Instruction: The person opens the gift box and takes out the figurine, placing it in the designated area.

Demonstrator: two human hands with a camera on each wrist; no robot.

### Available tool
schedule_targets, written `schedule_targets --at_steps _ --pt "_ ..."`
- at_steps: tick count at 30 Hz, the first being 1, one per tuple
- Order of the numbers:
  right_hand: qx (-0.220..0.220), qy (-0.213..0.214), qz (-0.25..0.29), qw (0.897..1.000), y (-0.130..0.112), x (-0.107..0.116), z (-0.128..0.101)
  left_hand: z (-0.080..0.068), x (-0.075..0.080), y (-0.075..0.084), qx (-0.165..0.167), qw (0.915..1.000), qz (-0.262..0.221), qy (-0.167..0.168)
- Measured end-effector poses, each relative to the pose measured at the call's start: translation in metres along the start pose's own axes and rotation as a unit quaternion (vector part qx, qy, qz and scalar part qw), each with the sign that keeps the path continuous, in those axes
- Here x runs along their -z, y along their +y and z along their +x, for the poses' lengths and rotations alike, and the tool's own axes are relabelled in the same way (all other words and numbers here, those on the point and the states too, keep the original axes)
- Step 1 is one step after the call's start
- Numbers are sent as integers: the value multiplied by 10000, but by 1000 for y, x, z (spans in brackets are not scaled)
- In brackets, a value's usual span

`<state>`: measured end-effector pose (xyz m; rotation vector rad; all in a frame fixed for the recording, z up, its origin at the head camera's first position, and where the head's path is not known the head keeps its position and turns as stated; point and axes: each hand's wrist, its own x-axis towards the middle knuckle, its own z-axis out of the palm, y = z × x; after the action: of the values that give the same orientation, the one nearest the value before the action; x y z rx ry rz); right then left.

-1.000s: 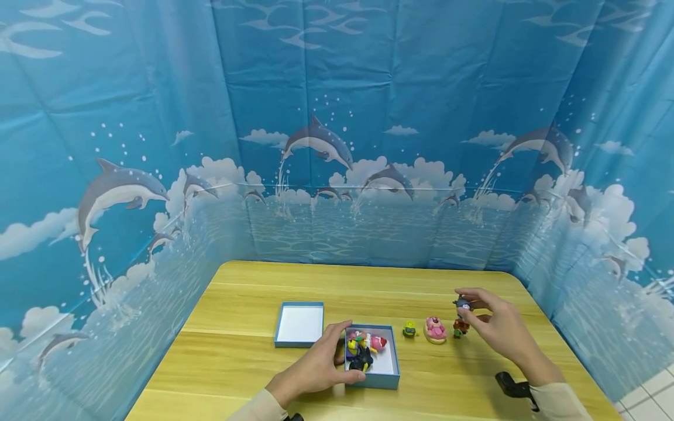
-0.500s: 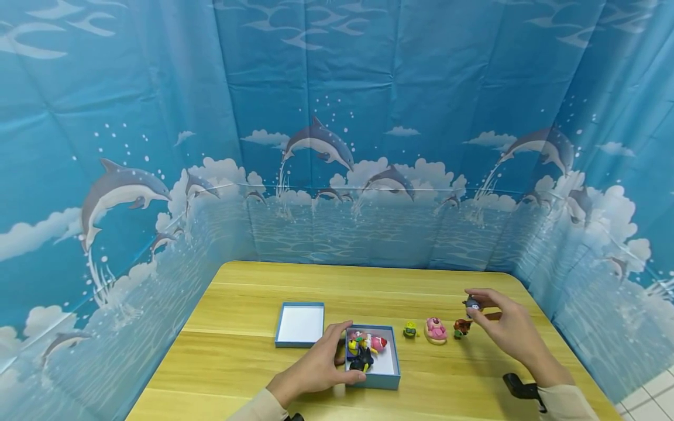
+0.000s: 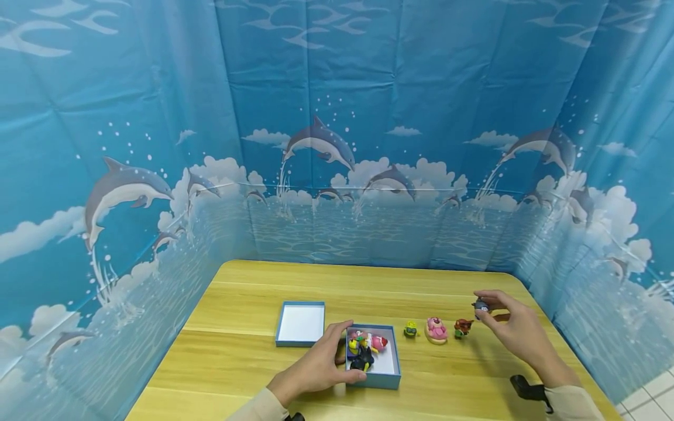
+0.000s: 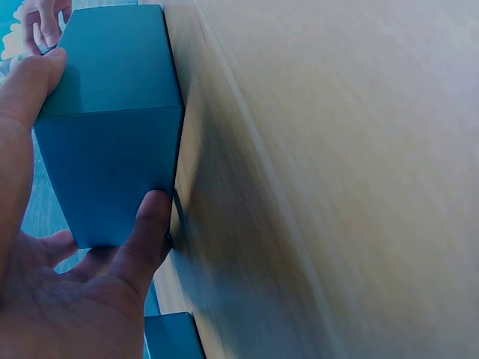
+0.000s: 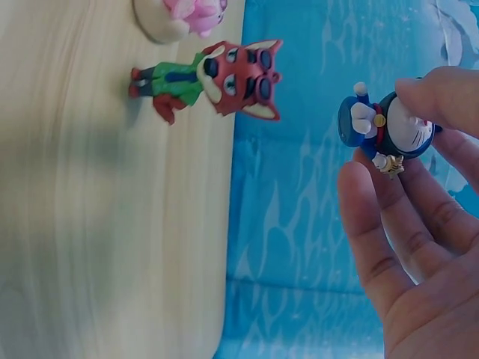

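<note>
**Blue Cat Figurine Held Above Wooden Table**

While the left hand (image 3: 316, 369) grips the open blue cardboard box (image 3: 392, 374), thumb on its near wall and fingers curled round the far-left corner, the right hand (image 3: 518, 333) holds a small blue-and-white round-headed cat figurine (image 5: 389, 127) pinched between thumb and fingertips (image 5: 441, 93), lifted off the light wooden table (image 3: 253, 362). The remaining fingers of that hand lie loosely spread beneath the toy. Just left of those fingertips stands a red fox figurine in a green shirt (image 3: 462, 327), apart from the hand; beyond it, farther left, a pink pig figurine on a cream base (image 3: 436, 330) and a little yellow-green figurine (image 3: 409, 330) sit in a row toward the box. Inside the box, right beside the left fingertips, lies a jumble of coloured toy figures (image 3: 364, 348). Past the left hand's knuckles rests the box's blue lid with its white inside (image 3: 300, 323) turned up.
</note>
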<state>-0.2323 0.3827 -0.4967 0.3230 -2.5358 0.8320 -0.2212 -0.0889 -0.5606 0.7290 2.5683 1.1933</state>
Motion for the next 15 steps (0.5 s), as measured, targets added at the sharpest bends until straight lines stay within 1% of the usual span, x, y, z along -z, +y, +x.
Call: schedule_targets --at_steps 7,15 --pt "-105 -54 -35 9999 15 -1 -5 0 0 0 17 10000 -17 6" --pt "-322 -125 -147 9993 29 -3 -11 -1 0 1 10 10000 -26 9"
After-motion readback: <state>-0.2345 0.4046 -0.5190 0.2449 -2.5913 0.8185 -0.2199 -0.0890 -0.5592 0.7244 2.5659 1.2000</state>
